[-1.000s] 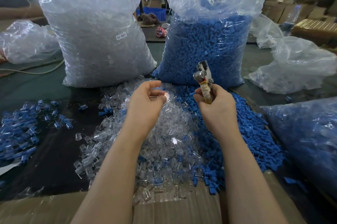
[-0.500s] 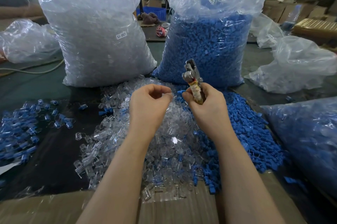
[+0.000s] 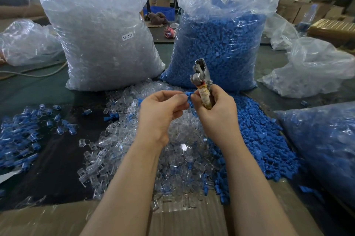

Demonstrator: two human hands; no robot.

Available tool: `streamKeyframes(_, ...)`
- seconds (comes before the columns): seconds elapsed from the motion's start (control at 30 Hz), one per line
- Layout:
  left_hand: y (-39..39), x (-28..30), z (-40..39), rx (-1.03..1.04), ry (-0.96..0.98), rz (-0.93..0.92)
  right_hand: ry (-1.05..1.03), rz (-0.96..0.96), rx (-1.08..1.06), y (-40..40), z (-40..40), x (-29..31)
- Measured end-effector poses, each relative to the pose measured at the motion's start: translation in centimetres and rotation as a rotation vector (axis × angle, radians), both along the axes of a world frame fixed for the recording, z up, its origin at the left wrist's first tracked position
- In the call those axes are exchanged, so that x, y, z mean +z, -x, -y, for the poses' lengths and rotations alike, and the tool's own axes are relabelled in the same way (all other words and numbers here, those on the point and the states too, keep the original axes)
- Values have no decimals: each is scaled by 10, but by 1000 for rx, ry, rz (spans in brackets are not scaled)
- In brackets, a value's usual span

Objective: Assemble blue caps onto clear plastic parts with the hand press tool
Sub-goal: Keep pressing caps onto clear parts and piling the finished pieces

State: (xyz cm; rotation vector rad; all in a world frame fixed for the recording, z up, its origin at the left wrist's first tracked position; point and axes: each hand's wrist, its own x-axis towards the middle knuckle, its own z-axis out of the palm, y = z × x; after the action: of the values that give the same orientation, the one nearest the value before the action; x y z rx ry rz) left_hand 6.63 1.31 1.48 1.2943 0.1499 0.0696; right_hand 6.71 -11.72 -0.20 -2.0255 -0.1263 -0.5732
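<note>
Since a second ago both hands have come together. The left hand (image 3: 163,110) pinches a blue cap (image 3: 189,94) right against the right hand (image 3: 215,108), whose grip is wrapped round the hand press tool (image 3: 201,82). The tool stands nearly upright, head up. Behind the grip: one bag of clear parts (image 3: 107,43), one bag of blue caps (image 3: 217,47), on the counter (image 3: 34,89).
</note>
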Motion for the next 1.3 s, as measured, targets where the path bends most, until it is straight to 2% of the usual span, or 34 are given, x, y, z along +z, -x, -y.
streamKeyframes(0.2,2,1,2,28,-66,78,-6,6,-39,-1,-2,-1)
streamKeyframes(0.5,2,0,5,79,-268,216,29,-1,-29,-2,-2,2)
streamKeyframes(0.63,0,-3,3,122,-389,236,10,-22,34,-2,0,4)
streamKeyframes(0.8,-1,-4,2,156,-430,250,-63,-83,168,-2,3,7)
streamKeyframes(1.03,-2,-2,-1,88,-254,265,23,-311,326,3,20,7)
streamKeyframes(1.17,-1,-2,-4,57,-147,264,31,-353,357,6,21,7)
streamKeyframes(1.3,-2,-2,-6,43,-119,270,54,-362,376,6,20,8)
